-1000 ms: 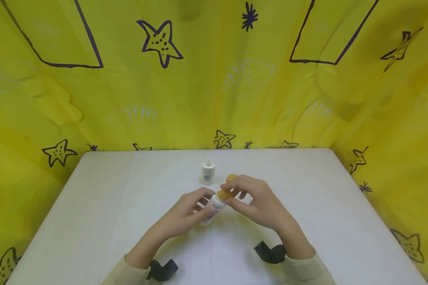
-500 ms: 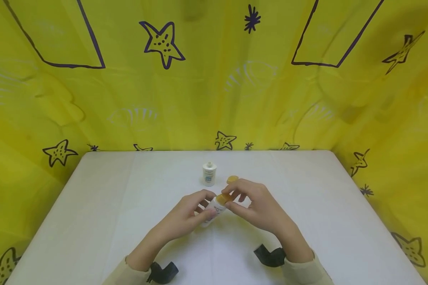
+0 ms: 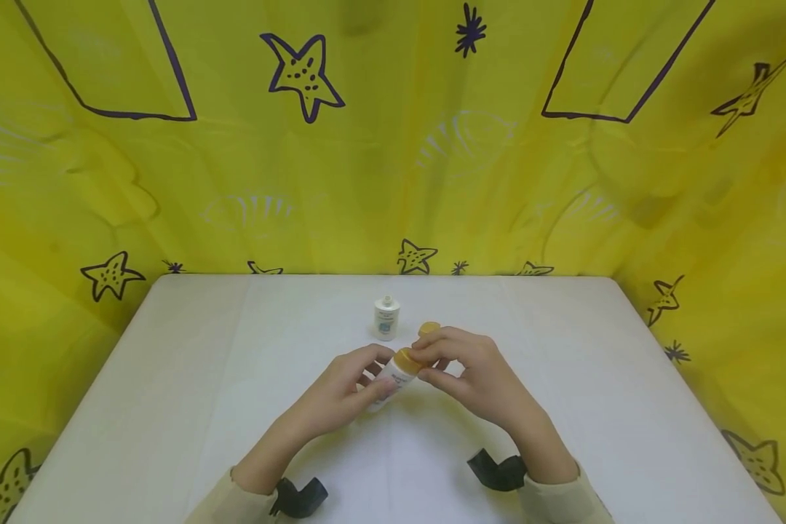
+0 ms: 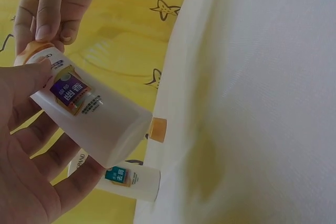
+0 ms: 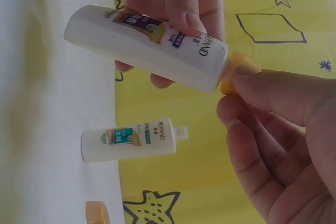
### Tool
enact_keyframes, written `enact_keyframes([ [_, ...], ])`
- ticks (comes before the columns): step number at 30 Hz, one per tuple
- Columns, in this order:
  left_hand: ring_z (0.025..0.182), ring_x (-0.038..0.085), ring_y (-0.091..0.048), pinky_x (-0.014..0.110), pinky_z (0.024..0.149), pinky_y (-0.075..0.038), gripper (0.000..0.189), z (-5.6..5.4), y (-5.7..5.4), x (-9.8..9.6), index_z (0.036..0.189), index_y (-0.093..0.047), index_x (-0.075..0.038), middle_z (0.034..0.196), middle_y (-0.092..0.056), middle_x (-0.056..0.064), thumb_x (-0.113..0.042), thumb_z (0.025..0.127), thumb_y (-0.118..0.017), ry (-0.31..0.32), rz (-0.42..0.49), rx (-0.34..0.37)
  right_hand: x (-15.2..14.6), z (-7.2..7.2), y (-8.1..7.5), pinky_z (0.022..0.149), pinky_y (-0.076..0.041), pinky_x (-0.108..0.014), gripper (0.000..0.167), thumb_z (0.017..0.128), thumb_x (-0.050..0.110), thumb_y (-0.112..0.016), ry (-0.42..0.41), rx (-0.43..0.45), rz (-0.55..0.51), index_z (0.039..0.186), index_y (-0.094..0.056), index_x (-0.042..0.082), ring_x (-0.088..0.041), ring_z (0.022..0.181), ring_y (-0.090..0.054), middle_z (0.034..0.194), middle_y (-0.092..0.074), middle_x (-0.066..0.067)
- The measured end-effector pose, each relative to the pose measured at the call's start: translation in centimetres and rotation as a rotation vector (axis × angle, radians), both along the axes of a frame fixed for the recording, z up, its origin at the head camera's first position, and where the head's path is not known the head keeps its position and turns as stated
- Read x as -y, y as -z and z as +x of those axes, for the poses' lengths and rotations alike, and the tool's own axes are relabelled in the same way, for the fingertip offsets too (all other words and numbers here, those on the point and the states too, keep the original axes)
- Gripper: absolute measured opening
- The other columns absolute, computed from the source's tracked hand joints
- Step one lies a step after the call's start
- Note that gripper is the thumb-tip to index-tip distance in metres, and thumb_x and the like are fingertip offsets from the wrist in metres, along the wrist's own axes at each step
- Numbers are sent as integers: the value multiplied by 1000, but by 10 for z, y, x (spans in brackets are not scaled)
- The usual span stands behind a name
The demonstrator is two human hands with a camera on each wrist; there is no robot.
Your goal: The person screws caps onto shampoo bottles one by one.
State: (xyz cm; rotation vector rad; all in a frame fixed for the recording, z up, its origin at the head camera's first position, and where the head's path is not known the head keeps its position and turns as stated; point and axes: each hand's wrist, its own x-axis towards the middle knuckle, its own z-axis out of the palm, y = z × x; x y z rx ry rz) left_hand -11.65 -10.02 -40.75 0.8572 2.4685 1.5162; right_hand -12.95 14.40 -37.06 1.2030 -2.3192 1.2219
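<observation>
My left hand (image 3: pixel 350 384) grips a white shampoo-type bottle (image 5: pixel 152 51) round its body, tilted up off the table, its purple label showing in both wrist views. At its top sits an orange cap (image 5: pixel 239 72), pinched between the thumb and fingers of my right hand (image 3: pixel 468 367). Behind the hands a second white bottle (image 3: pixel 386 320) stands upright without a cap, its nozzle bare and a teal label (image 5: pixel 123 136) on its front. Beside that bottle, to its right, a second orange cap (image 3: pixel 429 328) rests on the table, partly hidden by my right hand in the head view.
A white-covered table (image 3: pixel 268 313) lies under everything. Behind it and along its sides hangs a yellow curtain (image 3: pixel 367 160) with dark starfish drawings. Black wrist mounts (image 3: pixel 498 469) are strapped below both sleeves.
The orange cap has come down from beside the bottle's neck onto its top, pressed by my right fingers. The standing bottle and the loose cap stay put.
</observation>
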Motion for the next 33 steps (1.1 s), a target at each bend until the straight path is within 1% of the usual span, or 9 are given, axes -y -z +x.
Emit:
enact_keyframes([
  [2,99,20,-67,32,84,-57,28,0,-1,0,123,-58,-15,113,-68,-3,-27,98,-65,-2,1,1,0,0,0,66,-57,-25,29,77,1,-83,5,7,-12,102,-75,12,-8,79,-66,105,-72,0],
  [7,99,21,-68,32,83,-57,28,0,0,0,123,-58,-15,113,-68,-3,-27,99,-64,-2,4,5,0,0,0,69,-57,-21,25,74,5,-86,20,68,-22,94,-76,15,-8,89,-69,108,-72,3],
  [10,99,20,-68,31,83,-57,28,0,-1,0,123,-58,-15,112,-68,-3,-28,99,-63,-6,3,0,0,0,0,69,-58,-20,25,75,4,-85,1,73,-31,97,-77,13,-11,89,-71,111,-73,-1],
  [15,98,19,-68,32,82,-58,27,-1,-2,1,123,-58,-15,112,-68,-3,-26,98,-64,-8,5,-8,-1,0,1,71,-58,-20,27,79,-2,-81,-39,26,-41,103,-76,9,-18,90,-72,112,-73,-8],
  [18,98,19,-68,32,82,-58,27,0,-2,1,123,-58,-15,112,-68,-3,-25,99,-64,1,12,-12,-1,0,2,72,-58,-20,27,79,-3,-80,-35,25,-47,102,-75,10,-20,93,-72,110,-73,-8],
  [21,98,19,-68,33,82,-58,26,0,-2,1,122,-58,-16,111,-68,-3,-27,99,-64,7,16,-20,-1,0,1,74,-58,-21,24,80,1,-81,-14,63,-32,101,-75,13,-16,95,-71,111,-73,-4],
  [25,99,18,-67,33,82,-58,26,2,-2,0,122,-59,-18,112,-67,-5,-30,99,-62,8,11,-25,-1,1,0,82,-57,-24,24,80,8,-83,22,80,11,99,-74,17,-13,103,-68,113,-72,1],
  [30,99,15,-67,30,83,-57,26,3,-3,-1,122,-59,-19,113,-66,-7,-32,100,-62,4,-5,-37,1,1,-1,97,-52,-28,22,80,14,-84,28,62,26,98,-73,19,-17,113,-66,113,-73,1],
  [33,99,13,-67,29,83,-57,26,3,-3,-1,122,-59,-19,114,-66,-8,-32,100,-62,5,-11,-50,2,1,0,97,-53,-29,19,81,16,-84,29,69,25,96,-73,19,-17,111,-67,111,-74,2],
])
